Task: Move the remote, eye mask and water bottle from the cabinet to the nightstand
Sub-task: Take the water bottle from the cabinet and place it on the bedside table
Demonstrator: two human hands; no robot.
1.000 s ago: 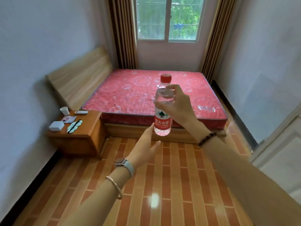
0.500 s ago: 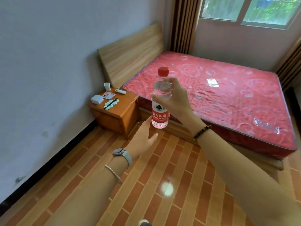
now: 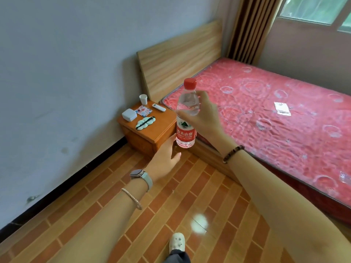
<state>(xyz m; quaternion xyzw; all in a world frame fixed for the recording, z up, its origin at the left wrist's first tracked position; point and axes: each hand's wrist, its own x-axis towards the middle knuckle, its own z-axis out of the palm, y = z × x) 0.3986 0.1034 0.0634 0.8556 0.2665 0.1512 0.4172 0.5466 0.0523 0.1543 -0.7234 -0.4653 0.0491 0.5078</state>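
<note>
Foot: a pale shoe (image 3: 177,242) stood on the floor (image 3: 114,215) of reddish and tan brick-pattern tiles, at the bottom edge of the view.
Left wrist: it wore a thin bangle (image 3: 132,198) and, further up, a watch (image 3: 141,175) on a pale band.
Left hand: the left hand (image 3: 164,156) was stretched forward with straight, relaxed fingers and gripped nothing; its fingertips lay just beside the bottle's base, and I could not tell whether they touched it.
Right hand: the right hand (image 3: 205,118) had its fingers and thumb curled round the upper body of the bottle, with a dark beaded bracelet (image 3: 233,153) at the wrist.
Water bottle: the water bottle (image 3: 186,132) was held upright in the air, red cap on top and red label low down, in front of the nightstand's near corner.
Nightstand: the wooden nightstand (image 3: 152,137) stood against the wall beside the bed.
On the nightstand: the eye mask (image 3: 145,122) lay nearest, a white box (image 3: 129,114) to its left, a patterned card (image 3: 144,110) behind, the remote (image 3: 159,107) near the bed side, and a white cup (image 3: 143,99) at the back.
Bed: a red patterned mattress (image 3: 266,130) carried a small flat packet (image 3: 282,108).
Headboard: a light wooden headboard (image 3: 178,59) leaned against the wall.
Far end: brown striped curtains (image 3: 248,29) hung beside a window (image 3: 313,10).
</note>
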